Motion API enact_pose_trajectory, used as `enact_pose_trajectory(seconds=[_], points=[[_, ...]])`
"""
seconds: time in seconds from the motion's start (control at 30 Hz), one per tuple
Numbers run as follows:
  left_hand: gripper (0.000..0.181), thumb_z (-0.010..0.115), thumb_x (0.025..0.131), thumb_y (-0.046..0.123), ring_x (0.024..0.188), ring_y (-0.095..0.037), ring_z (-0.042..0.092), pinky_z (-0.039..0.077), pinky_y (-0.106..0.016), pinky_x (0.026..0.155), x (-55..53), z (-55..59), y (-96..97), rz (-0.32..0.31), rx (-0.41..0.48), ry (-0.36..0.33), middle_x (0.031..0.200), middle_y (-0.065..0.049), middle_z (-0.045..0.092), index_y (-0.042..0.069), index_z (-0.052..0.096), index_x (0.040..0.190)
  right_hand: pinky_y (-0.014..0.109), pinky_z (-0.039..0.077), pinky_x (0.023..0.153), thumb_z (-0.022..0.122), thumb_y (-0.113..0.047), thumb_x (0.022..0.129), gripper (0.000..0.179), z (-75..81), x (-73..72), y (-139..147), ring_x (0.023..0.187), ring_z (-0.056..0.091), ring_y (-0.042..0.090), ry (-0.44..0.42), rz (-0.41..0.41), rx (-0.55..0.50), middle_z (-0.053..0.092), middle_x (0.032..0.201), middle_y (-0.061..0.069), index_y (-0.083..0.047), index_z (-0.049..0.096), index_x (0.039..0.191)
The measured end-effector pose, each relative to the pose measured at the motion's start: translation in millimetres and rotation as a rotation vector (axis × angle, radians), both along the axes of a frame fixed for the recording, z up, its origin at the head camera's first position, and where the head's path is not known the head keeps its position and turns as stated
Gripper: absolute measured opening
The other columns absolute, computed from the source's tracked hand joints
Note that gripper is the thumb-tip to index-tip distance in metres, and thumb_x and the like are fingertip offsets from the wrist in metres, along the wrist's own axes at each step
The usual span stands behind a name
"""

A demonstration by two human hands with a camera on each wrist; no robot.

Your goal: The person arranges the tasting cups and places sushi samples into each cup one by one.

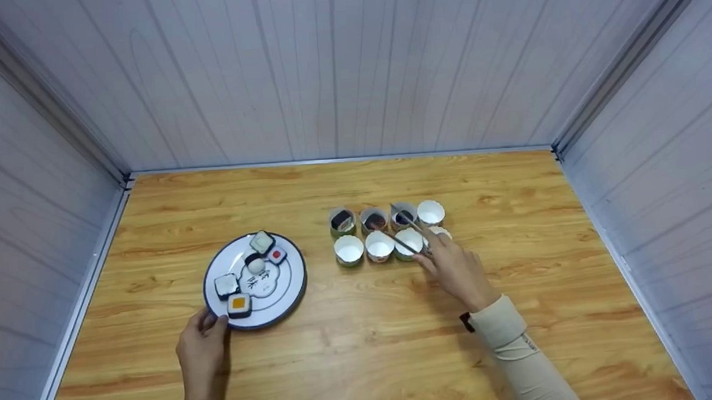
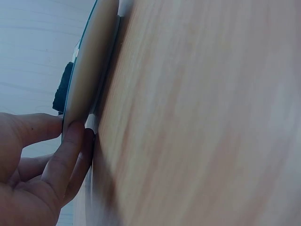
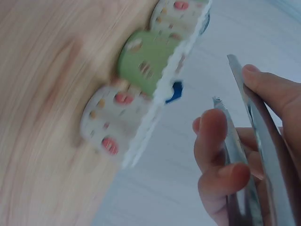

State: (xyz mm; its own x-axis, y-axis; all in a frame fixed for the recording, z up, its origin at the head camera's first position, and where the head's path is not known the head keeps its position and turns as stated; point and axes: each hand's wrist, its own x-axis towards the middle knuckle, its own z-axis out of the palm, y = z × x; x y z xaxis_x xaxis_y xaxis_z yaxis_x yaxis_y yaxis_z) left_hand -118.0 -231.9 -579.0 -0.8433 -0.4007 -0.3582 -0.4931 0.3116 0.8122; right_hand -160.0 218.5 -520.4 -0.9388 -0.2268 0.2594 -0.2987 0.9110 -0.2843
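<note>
My left hand (image 1: 202,349) grips the near-left rim of a white, blue-edged plate (image 1: 288,283); in the left wrist view the thumb lies on top and fingers under its edge. Several sushi pieces sit on the plate, among them one with an orange centre (image 1: 239,303) and one with a red centre (image 1: 276,254). My right hand (image 1: 462,275) holds metal tongs (image 3: 264,141), their tips apart above the paper cups. Between the tips in the right wrist view there is nothing. Dark sushi pieces lie in back-row cups, one of them in the leftmost cup (image 1: 343,230).
Several paper cups stand in two close rows right of the plate. The front row, including a front-left cup (image 1: 350,258), shows white insides; the hand partly covers the front-right cup. Pale panel walls (image 1: 337,73) enclose the wooden table (image 1: 352,359) at the back and sides.
</note>
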Motion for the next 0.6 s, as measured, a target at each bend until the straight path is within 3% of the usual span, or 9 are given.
enact_pose_trajectory(seconds=[0.1,0.33,0.6], points=[[0.054,0.057,0.102,0.017,0.122,-0.039,0.056,0.048,-0.048,0.102,0.3,-0.6,0.7,-0.005,-0.005,0.003,0.137,-0.03,0.053,-0.006,0.04,0.148,0.034,0.046,0.044,0.07,-0.034,0.095,0.057,-1.2,1.9,-16,0.056,0.05,0.017,0.073,0.08,0.043,0.062,0.094,0.009,-0.005,0.054,0.141],[0.052,0.057,0.102,0.013,0.118,-0.039,0.059,0.051,-0.047,0.098,0.9,-1.3,1.5,0.002,-0.019,0.037,0.134,-0.031,0.055,-0.009,0.041,0.146,0.03,0.049,0.044,0.066,-0.041,0.097,0.057,-4.2,2.0,-66,0.057,0.058,0.018,0.152,0.224,0.107,0.067,0.098,0.01,-0.002,0.056,0.137],[0.052,0.058,0.101,0.013,0.117,-0.038,0.059,0.051,-0.046,0.098,1.2,-2.9,0.7,0.013,-0.011,0.043,0.133,-0.03,0.056,-0.009,0.041,0.146,0.032,0.045,0.038,0.062,-0.042,0.099,0.052,-7.2,-9.4,-127,0.054,0.058,0.02,0.178,0.276,0.205,0.067,0.099,0.008,-0.003,0.059,0.133]])
